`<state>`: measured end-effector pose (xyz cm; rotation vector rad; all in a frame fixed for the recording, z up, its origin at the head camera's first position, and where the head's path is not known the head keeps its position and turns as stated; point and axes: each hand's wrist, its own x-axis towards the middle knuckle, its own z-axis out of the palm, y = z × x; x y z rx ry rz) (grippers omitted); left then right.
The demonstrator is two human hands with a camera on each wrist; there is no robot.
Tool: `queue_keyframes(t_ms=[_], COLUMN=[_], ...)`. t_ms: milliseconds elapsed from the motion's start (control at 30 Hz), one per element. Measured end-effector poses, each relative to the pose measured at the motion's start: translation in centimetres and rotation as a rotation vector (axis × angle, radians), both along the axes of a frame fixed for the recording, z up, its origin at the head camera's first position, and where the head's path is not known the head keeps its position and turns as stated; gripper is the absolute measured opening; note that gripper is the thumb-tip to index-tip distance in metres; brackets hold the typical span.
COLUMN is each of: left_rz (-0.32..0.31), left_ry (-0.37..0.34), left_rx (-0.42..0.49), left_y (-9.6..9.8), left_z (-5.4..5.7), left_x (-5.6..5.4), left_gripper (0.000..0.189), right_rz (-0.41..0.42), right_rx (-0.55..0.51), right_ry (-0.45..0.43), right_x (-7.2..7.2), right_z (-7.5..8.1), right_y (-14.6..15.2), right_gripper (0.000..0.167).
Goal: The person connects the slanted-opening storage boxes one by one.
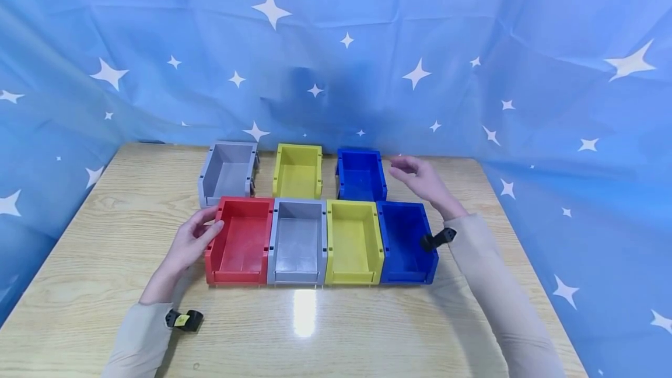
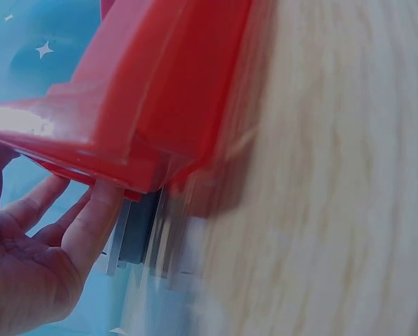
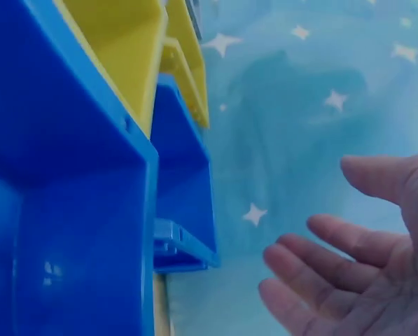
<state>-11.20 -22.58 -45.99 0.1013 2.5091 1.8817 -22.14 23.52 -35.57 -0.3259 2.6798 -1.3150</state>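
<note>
My left hand [image 1: 189, 241] grips the left wall of a red bin [image 1: 244, 241], thumb over its top edge and fingers on the outer side. Up close in the left wrist view, the fingers [image 2: 93, 224] reach under the red rim. My right hand [image 1: 422, 182] is in the air just right of the rear blue bin [image 1: 362, 177], fingers loosely bent and holding nothing. Below that wrist stands the front blue bin [image 1: 404, 241]. Between the red and blue front bins are a grey bin [image 1: 299, 241] and a yellow bin [image 1: 354, 241], side by side.
Behind the front row stand another grey bin [image 1: 231, 171] and another yellow bin [image 1: 297, 171], spaced apart. All sit on a wooden table [image 1: 367, 331]. A blue curtain with white stars [image 1: 325, 45] hangs along the back and sides.
</note>
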Motion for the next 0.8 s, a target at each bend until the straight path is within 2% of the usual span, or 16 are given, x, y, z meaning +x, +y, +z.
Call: queue_keyframes(t_ms=[233, 467, 633, 800], left_rz=[-0.001, -0.005, -0.01, -0.014], left_ry=[0.002, -0.003, -0.012, -0.015], left_rx=[-0.004, -0.007, -0.008, -0.007], left_y=[0.0, -0.1, -0.2, -0.2], left_z=[0.0, 0.0, 0.1, 0.2], left_x=[0.0, 0.1, 0.1, 0.1], left_gripper=[0.046, 0.047, 0.048, 0.048], right_rz=[-0.11, -0.207, -0.261, -0.297], right_rx=[-0.164, -0.305, -0.309, -0.304], right_ry=[-0.131, -0.251, -0.283, -0.303], right_x=[-3.3, -5.6, -6.4, -6.8], right_z=[-0.7, -2.4, -3.4, -3.9], right_y=[-0.1, -0.8, -1.4, -1.9], right_gripper=[0.046, 0.048, 0.048, 0.047])
